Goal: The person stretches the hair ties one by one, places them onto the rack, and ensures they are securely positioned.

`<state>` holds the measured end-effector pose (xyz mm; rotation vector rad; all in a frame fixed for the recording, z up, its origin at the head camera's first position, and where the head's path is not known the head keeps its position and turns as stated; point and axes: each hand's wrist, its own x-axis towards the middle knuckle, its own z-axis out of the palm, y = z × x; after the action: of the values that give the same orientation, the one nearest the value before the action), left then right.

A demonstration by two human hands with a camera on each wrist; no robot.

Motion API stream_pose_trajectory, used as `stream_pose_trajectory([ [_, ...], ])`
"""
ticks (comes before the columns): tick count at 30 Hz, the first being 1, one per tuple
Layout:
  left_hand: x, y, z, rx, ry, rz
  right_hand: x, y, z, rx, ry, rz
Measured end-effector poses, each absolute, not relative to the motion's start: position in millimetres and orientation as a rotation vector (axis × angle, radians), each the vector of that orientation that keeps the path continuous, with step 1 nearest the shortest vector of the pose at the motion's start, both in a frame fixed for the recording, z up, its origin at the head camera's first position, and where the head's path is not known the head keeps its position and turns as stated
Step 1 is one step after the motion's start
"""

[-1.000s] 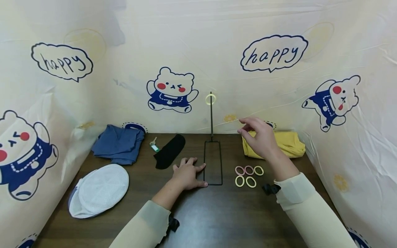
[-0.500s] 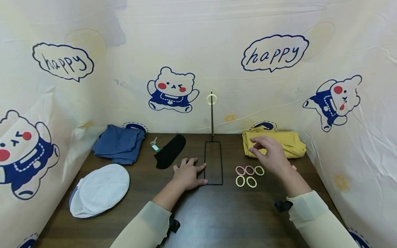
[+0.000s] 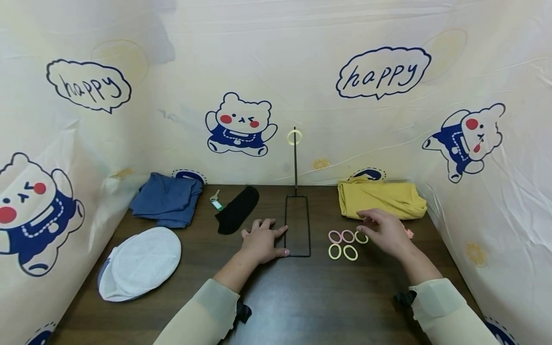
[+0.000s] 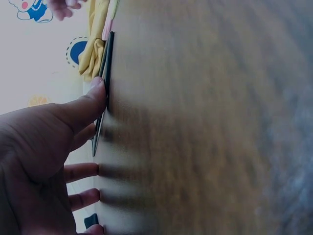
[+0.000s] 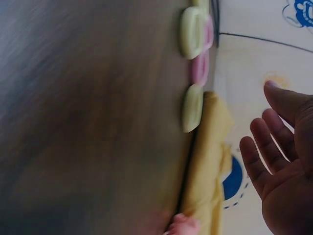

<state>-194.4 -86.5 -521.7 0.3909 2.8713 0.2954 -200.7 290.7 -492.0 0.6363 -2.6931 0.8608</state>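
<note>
My left hand [image 3: 260, 243] lies with spread fingers at the left side of a black wire stand [image 3: 309, 230]. Its thumb and index finger touch the base frame, and the left wrist view shows its other fingertips on the table. On the stand's upright rod, near the tip, hangs a pale yellow ring [image 3: 288, 137]. My right hand [image 3: 385, 232], holding nothing, hovers beside several loose rings, its fingers loosely bent. Nearest to it is a yellow ring [image 3: 357, 238]. Two pink rings, one [image 3: 329, 235] farther left, and two more yellow rings, including one [image 3: 329, 251] in front, lie flat.
Behind the right hand lies a folded yellow cloth [image 3: 388, 196]; a small pink object [image 3: 409, 233] is partly hidden by that wrist. Leftward are a black sock-like cloth [image 3: 237, 211], a key with a green tag [image 3: 217, 205], folded blue cloth [image 3: 166, 199] and a white cap [image 3: 142, 263].
My right hand has come down from beside the rod, moving right and toward me, to the loose rings. The left hand stays at the stand's base.
</note>
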Motion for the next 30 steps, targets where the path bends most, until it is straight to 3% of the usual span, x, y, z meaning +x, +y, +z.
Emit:
stream_pose_trajectory([
  [10,-194,-85,-517,0.394,2.858,0.276,-203,311,-512,0.543,-3.019,0.951],
  [30,-191,-87,-518,0.413,2.855,0.294,-207,315,-519,0.581,-3.081,0.832],
])
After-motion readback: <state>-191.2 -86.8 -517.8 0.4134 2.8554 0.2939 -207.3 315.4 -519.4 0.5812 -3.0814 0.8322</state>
